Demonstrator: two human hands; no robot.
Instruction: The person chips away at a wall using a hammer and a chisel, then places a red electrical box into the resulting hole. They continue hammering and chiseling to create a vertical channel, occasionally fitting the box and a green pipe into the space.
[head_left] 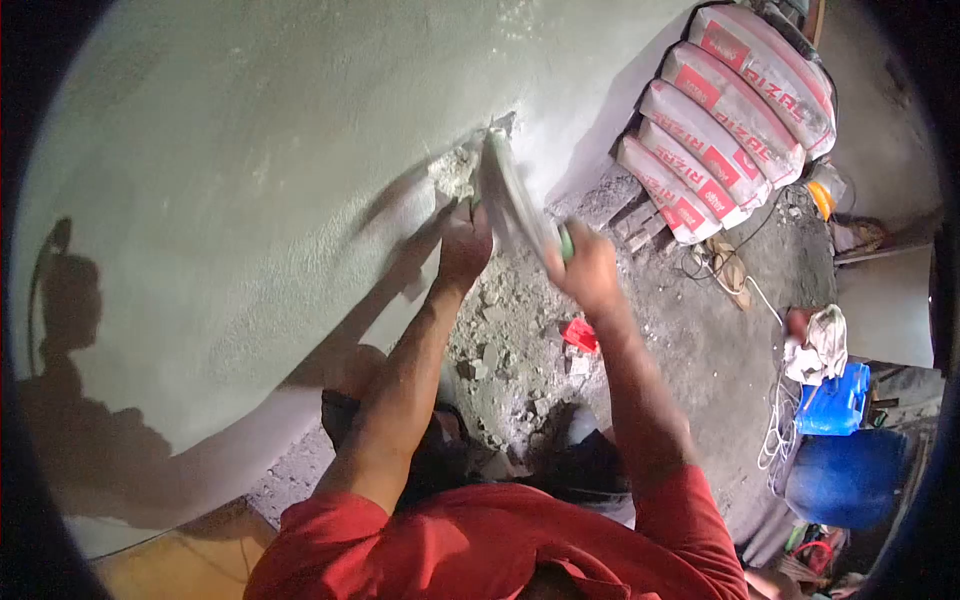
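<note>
My right hand (590,268) is closed on the green handle of a long grey tool (517,195), blurred by motion. The tool slants up and left to a rough broken patch (455,172) in the grey plastered wall (270,150). My left hand (466,245) is closed just below that patch, beside the tool. What it holds is mostly hidden, with only a bit of green at the fingers. Broken rubble (490,320) lies on the floor below both hands.
Stacked red-and-white sacks (700,150) lean at the upper right. A red plastic piece (579,335) lies in the rubble. Right of it are a white cord (775,430), a cloth (820,340), a blue container (834,400) and a larger blue drum (845,478).
</note>
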